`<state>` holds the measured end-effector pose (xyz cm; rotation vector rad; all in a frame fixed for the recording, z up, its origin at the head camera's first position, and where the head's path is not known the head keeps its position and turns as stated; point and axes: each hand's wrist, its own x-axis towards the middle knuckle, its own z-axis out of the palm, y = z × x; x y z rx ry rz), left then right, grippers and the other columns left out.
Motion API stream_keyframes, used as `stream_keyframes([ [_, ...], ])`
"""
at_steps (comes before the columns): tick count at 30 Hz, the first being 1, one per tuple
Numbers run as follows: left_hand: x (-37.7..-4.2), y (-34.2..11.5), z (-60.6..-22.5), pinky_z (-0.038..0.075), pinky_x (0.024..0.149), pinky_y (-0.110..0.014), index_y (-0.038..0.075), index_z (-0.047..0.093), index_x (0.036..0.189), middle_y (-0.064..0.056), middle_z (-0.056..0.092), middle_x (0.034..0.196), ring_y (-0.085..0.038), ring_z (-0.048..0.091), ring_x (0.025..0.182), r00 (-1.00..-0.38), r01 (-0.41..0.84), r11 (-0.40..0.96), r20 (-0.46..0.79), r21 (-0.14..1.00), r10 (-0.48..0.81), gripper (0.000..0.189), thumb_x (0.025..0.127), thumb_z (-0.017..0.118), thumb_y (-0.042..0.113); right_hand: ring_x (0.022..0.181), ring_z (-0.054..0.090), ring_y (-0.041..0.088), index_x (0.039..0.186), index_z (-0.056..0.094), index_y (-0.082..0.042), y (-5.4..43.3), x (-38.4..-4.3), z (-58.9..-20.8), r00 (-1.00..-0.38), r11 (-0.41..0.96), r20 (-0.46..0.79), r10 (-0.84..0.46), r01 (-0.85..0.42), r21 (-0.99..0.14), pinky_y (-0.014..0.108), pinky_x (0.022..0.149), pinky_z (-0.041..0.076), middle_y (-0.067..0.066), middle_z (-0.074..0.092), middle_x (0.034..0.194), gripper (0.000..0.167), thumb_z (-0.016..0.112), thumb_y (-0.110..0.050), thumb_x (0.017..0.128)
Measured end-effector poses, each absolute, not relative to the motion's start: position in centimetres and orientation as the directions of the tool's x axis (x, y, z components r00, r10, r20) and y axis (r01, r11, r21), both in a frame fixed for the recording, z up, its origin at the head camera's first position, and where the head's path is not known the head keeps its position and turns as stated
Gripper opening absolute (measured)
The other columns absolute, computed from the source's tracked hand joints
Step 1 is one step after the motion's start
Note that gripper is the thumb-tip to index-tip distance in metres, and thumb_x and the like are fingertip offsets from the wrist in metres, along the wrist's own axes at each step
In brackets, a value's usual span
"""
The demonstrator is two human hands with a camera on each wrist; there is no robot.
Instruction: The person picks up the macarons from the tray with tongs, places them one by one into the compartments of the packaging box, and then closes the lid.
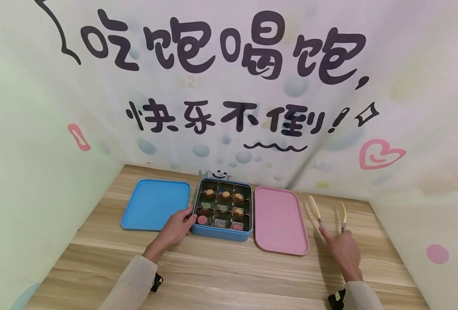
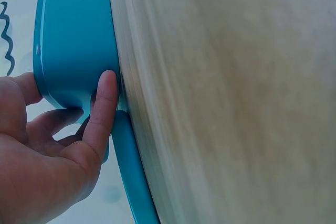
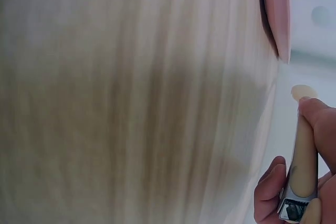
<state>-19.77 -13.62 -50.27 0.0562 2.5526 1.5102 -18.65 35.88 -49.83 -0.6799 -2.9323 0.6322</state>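
My left hand (image 1: 178, 226) holds the front left corner of a blue tin box (image 1: 222, 233). In the left wrist view its thumb lies at the rim, and one finger (image 2: 106, 90) rests along the box's side near the table. Inside the box, a dark divided insert carries small round cookie-like pieces, among them a yellow one (image 1: 226, 194), a green one (image 1: 207, 206) and a pink one (image 1: 202, 219). My right hand (image 1: 345, 252) grips a pair of tongs (image 1: 314, 207) by the handle. The tongs' cream tips are spread apart, pointing toward the back wall, with nothing between them.
A pink tray (image 1: 281, 219) lies right of the box, between it and the tongs. A flat blue lid (image 1: 157, 204) lies on the left, close beside the box. The wooden table (image 1: 221, 275) meets a printed back wall (image 1: 221, 86) and pale side walls.
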Motion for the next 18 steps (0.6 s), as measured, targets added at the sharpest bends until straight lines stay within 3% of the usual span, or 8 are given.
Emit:
stream_keyframes([
  [5, -19.77, -13.61, -50.26, 0.047, 0.062, -0.031, 0.002, 0.033, 0.153, -0.012, 0.057, 0.093, -0.023, 0.060, 0.069, -0.984, -0.056, 0.482, -0.131, 0.874, 0.122, 0.057, 0.104, 0.051, 0.024, 0.071, 0.060, 0.043, 0.109, 0.041, 0.019, 35.98, -18.70, -49.82, -0.895, 0.817, -0.038, 0.445, 0.424, -0.392, 0.047, 0.052, 0.045, 0.042, 0.056, 0.090, 0.094, 0.056, -0.071, 0.087],
  [11, -19.77, -13.61, -50.32, 0.048, 0.062, -0.030, 0.002, 0.034, 0.153, -0.015, 0.059, 0.103, -0.021, 0.061, 0.070, -0.986, -0.043, 0.484, -0.115, 0.874, 0.120, 0.056, 0.104, 0.051, 0.024, 0.071, 0.060, 0.043, 0.110, 0.042, 0.021, 36.14, -18.84, -50.03, -0.898, 0.820, -0.062, 0.435, 0.424, -0.385, 0.047, 0.054, 0.046, 0.042, 0.056, 0.090, 0.095, 0.057, -0.069, 0.087],
  [18, -19.80, -13.59, -50.29, 0.048, 0.062, -0.030, 0.002, 0.034, 0.153, -0.015, 0.059, 0.106, -0.020, 0.060, 0.070, -0.986, -0.047, 0.478, -0.117, 0.877, 0.118, 0.056, 0.104, 0.051, 0.023, 0.078, 0.060, 0.047, 0.121, 0.032, 0.029, 36.34, -19.26, -50.09, -0.890, 0.822, -0.147, 0.433, 0.456, -0.340, 0.048, 0.056, 0.048, 0.048, 0.052, 0.098, 0.111, 0.050, -0.075, 0.087],
])
